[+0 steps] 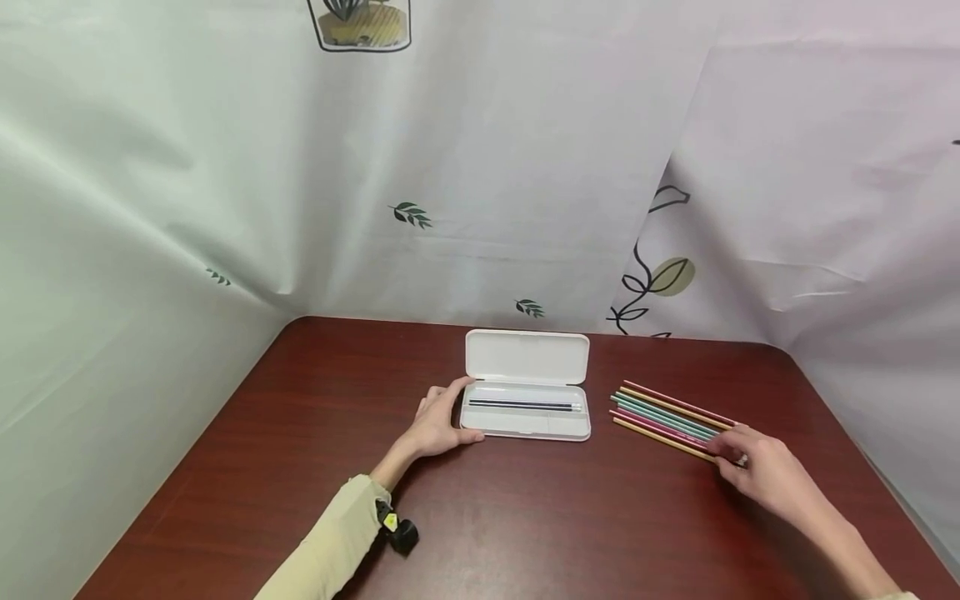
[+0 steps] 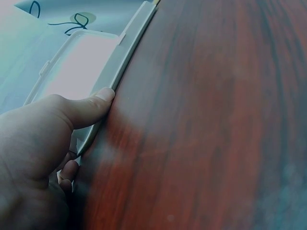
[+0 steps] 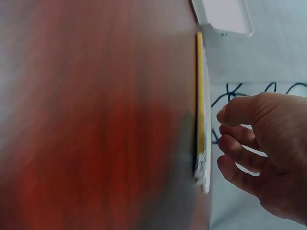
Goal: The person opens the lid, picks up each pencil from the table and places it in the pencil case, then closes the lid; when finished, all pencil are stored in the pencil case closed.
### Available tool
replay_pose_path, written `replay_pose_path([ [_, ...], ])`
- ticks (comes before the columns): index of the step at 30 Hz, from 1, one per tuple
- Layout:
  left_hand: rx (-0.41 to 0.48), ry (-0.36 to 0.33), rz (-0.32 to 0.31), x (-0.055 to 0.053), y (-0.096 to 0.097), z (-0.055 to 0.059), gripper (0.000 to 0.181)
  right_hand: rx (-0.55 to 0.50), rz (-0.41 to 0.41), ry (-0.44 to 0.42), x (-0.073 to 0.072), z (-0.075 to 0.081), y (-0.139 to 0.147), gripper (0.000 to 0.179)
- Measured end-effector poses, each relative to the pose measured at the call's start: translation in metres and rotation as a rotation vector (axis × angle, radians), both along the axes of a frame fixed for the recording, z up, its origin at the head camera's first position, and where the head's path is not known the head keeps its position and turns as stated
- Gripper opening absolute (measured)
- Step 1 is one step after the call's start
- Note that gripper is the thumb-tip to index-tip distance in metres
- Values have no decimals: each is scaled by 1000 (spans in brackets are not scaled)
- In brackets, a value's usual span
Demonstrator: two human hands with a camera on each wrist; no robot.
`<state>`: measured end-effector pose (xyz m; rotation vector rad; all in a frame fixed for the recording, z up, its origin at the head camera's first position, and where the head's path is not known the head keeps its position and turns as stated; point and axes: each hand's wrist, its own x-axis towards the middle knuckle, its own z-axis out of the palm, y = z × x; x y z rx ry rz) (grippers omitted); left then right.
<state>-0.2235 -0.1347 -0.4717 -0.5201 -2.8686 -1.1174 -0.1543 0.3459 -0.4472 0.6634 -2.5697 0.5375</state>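
Several colorful pencils [image 1: 660, 414] lie just below our right hand [image 1: 767, 468], its fingers loosely curved. Our left hand [image 1: 435, 427] grips the left end of the white pencil case [image 1: 517, 422].

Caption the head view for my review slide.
Left hand grips an open white pencil case; right hand is beside a row of colorful pencils.

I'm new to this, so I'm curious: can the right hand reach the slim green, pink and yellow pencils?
Very likely yes: the right hand is at one end of the pencils, its fingers seem to hold nothing, and the head view shows nothing blocking the way.
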Motion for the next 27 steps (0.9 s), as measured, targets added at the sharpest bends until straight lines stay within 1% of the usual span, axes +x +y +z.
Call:
replay_pose_path([
  [5, 0, 7, -13, 0, -2, 0, 89, 1, -42, -6, 5, -4, 7, 35],
  [10, 5, 9, -18, 1, -2, 0, 88, -12, -27, 19, 6, -8, 10, 34],
  [15, 7, 5, -6, 1, -1, -1, 89, -5, -27, 17, 5, -11, 11, 35],
  [23, 3, 20, -20, 1, -1, 0, 89, 10, -22, -17, 5, -14, 11, 34],
  [27, 2, 24, -23, 1, -2, 0, 89, 25, -27, -76, 6, -13, 10, 33],
])
